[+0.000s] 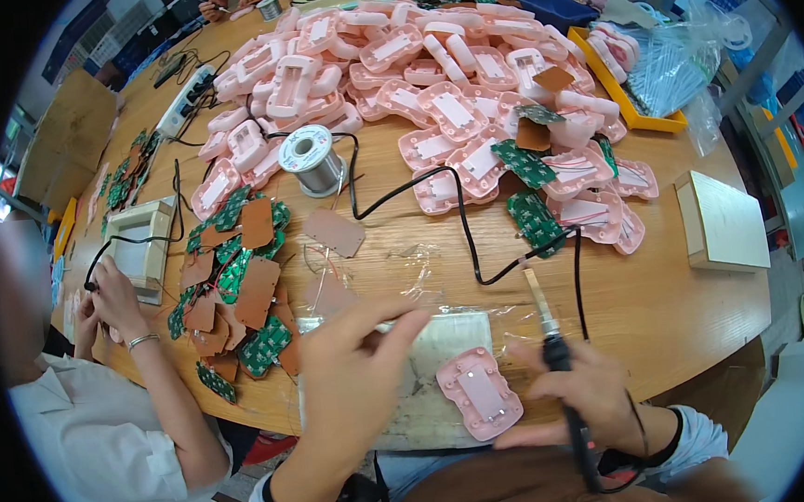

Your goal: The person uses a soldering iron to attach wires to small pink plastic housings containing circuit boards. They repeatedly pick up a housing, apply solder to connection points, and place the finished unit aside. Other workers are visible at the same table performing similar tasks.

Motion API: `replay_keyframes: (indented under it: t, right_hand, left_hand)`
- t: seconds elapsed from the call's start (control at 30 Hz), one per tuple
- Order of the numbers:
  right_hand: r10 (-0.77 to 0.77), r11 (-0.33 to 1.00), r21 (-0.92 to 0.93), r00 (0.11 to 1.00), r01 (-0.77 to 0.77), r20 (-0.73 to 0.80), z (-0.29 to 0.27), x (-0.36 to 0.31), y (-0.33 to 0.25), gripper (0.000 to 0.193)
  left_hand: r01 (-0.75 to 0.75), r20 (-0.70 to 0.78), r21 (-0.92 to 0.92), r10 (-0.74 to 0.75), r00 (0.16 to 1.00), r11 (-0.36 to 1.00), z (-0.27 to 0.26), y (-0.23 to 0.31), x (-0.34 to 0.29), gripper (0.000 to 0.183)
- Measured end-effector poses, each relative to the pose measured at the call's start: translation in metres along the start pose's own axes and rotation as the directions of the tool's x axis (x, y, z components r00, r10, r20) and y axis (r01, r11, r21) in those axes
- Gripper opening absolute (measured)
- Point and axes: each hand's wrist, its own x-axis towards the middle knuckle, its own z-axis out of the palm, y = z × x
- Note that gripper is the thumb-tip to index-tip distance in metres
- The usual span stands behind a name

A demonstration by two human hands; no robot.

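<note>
The waisted, pale-pink plastic shell with a white rectangular panel (480,393) lies on the flat, whitish rectangular work board (459,331), at the near edge of the brown wood-grained counter (696,324); the right hand (598,386) is partly closed round the slim black-handled soldering iron (559,357), its fingers loosely spread and its lower edge close beside the shell, though whether they touch I cannot tell; the left hand (355,375) hangs over the board, half curled, thumb and forefinger nearly meeting; blur hides whether anything is between them.

The shell should handle as light, stiff and rather smooth, apt to slide if nudged; its rounded outer side walls look the best hold, a thumb and fingers across the narrow waist, clear of the panel and the small metal pieces at its ends; the iron is probably light too, to be held by the black handle only, since its metal end may be hot.
</note>
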Motion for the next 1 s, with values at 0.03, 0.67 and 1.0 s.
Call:
replay_keyframes:
  t: [0.03, 0.67, 1.0]
  right_hand:
    - [-0.021, 1.0, 0.016, 0.999, 0.021, 0.031, 0.004, 0.003, -0.002, 0.04]
    - [0.027, 0.905, 0.424, 0.999, -0.04, 0.037, 0.006, 0.037, -0.013, 0.031]
    - [-0.102, 0.97, 0.225, 0.994, 0.09, 0.039, -0.046, 0.025, 0.001, 0.035]
  left_hand:
    - [0.094, -0.034, -0.111, -0.098, 0.995, 0.989, -0.011, 0.003, -0.009, 0.007]
    - [-0.46, 0.167, 0.16, 0.436, 0.884, 0.873, 0.0, -0.004, -0.056, 0.023]
    - [-0.658, 0.558, 0.091, 0.509, 0.655, 0.747, 0.006, -0.011, -0.02, 0.01]
